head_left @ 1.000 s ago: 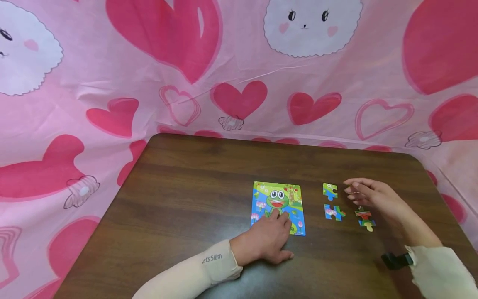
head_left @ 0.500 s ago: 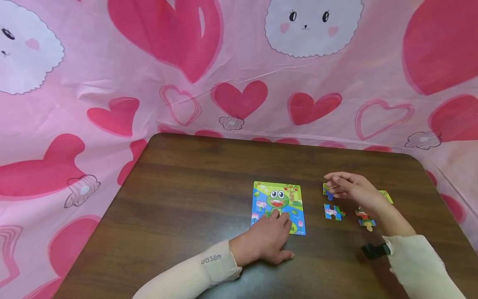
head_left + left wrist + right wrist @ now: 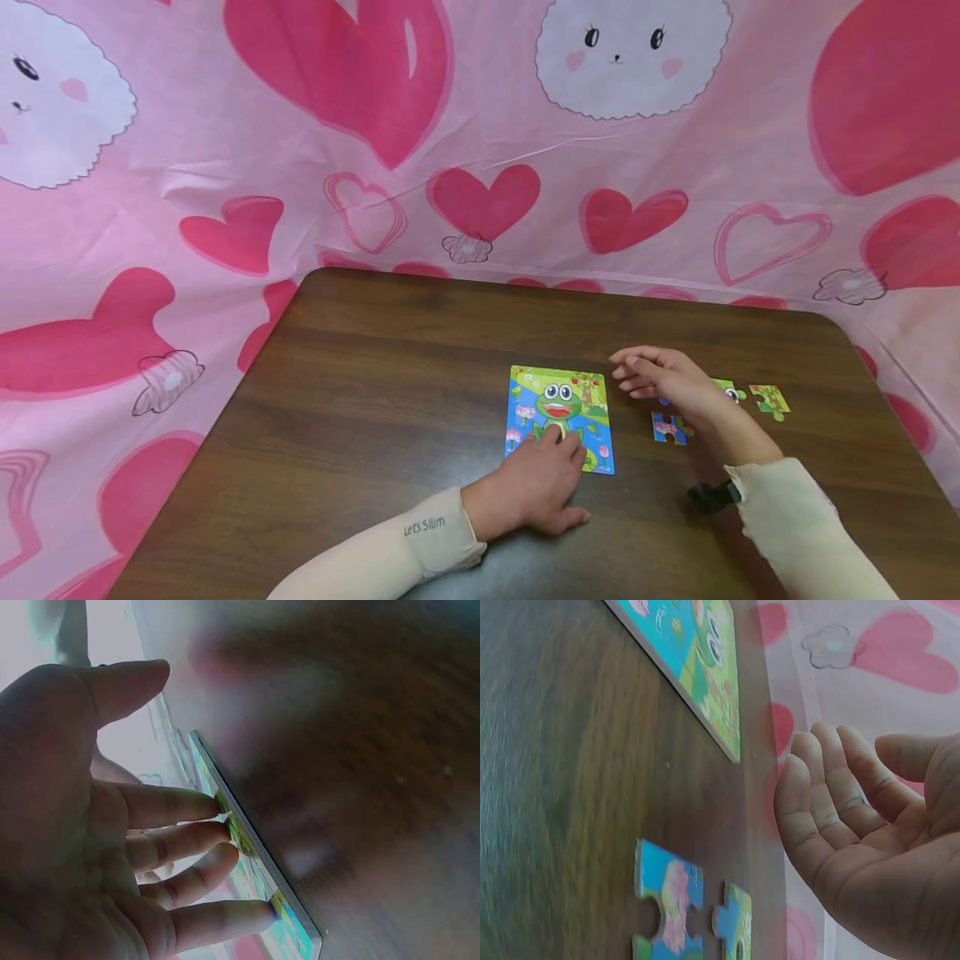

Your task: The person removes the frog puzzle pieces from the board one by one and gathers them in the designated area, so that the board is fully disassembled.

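My left hand (image 3: 542, 487) rests its straight fingertips on a square frog puzzle board (image 3: 532, 400) that lies flat on the table. In the left wrist view the fingers (image 3: 172, 806) touch the board's picture side near its edge. My right hand (image 3: 667, 379) is raised just right of the board, palm turned inward, fingers loosely bent and holding nothing. Below it lies a puzzle piece (image 3: 670, 428) with a pink flower on blue, which also shows in the right wrist view. Another piece (image 3: 741, 915) in green and blue lies beside it, mostly hidden by the hand in the head view.
Further right on the brown wooden table (image 3: 405, 358) are a green piece with a frog's eye (image 3: 729, 389) and a green corner piece (image 3: 771, 402). A pink cloth (image 3: 480, 108) with hearts hangs behind the table. A dark strap (image 3: 712, 497) sits at my right wrist.
My right hand has swept left, from above the right-hand pieces past the near ones to beside the board. The left hand stays on the board.
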The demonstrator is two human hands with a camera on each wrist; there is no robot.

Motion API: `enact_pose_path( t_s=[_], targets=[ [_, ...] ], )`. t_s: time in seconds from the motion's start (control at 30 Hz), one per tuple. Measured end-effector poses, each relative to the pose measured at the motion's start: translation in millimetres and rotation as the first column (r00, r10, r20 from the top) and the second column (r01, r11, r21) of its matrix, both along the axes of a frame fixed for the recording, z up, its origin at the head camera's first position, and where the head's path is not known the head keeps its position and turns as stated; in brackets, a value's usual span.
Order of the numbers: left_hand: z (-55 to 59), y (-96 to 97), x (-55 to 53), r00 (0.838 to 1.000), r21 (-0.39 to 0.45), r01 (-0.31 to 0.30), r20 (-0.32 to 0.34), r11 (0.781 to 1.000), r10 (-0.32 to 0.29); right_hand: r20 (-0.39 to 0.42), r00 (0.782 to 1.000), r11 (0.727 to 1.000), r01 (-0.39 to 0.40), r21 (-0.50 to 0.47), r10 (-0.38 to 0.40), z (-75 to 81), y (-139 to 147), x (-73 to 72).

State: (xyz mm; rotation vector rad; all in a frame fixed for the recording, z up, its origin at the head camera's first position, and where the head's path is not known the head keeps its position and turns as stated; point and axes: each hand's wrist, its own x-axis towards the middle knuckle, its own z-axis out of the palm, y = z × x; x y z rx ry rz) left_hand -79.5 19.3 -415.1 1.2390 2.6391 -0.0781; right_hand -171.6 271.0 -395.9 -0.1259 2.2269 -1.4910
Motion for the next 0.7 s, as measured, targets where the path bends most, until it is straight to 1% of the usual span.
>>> enact_pose_path(
  t_s=[0.1,0.17,0.3,0.53,0.63,0.7],
  targets=[
    [-0.2,-0.1,0.9,1.0,-0.008,-0.002,-0.006,1.0,0.002,0.011,1.0,1.0,-0.017,-0.012,0.018,-1.0,-7.2,-0.5],
    [-0.3,0.0,0.0,1.0,-0.014,-0.003,0.003,1.0,0.003,0.026,0.999,0.999,-0.026,-0.018,0.027,-1.9,-11.5,-0.8],
    [0.6,0.2,1.7,1.0,-0.032,-0.006,0.011,0.999,0.006,0.041,0.998,0.999,-0.04,-0.023,0.041,-5.3,-19.0,-1.3],
    [0.8,1.5,10.0,0.998,-0.045,-0.03,-0.049,0.999,0.028,0.022,0.996,0.996,-0.087,-0.026,0.087,-10.6,-30.6,-2.6],
    [0.7,2.1,11.3,0.998,-0.044,-0.037,-0.054,0.998,0.035,0.016,0.994,0.994,-0.108,-0.01,0.108,-11.9,-34.6,-3.1],
    [1.1,2.7,11.8,0.998,-0.049,-0.042,-0.052,0.998,0.039,0.02,0.994,0.994,-0.107,-0.001,0.107,-12.1,-37.3,-3.1]
  ],
)
